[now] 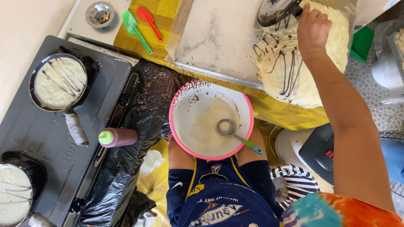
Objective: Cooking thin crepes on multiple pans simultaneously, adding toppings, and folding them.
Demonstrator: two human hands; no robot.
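Shoulder and sleeve: my tie-dye sleeve (336, 210) fills the lower right corner, closest to the lens; my bare right arm runs up from it toward the top of the view.
Lap: blue shorts (219, 197) at the bottom centre, with my knees just under the bowl.
Bowl: pink-rimmed white bowl (185, 122) rests on my knees, smeared with pale batter; a metal ladle (227, 127) with a green-blue handle lies inside it, the handle leaning over the right rim.
Right hand: my right hand (312, 26) is closed tight round the handle of a small dark pan (273, 10), which it holds tilted at the top edge, over the pile.
Pile: pale crepes (324, 80) streaked with dark chocolate lines lie stacked on the yellow table (286, 115), just right of a clear plastic sheet (219, 38).
Left hand: not in view; I cannot tell its grip.
Stove: grey two-burner stove (50, 138) on the left. The upper pan (59, 82) holds a round crepe with chocolate stripes; the lower pan (14, 193) is cut by the frame edge.
Squeeze bottle: dark bottle with a green cap (118, 137) lies on its side at the stove's right edge, against black plastic sheeting (143, 117).
Spatulas: a green spatula (135, 30) and a red spatula (148, 20) lie side by side at the table's top left.
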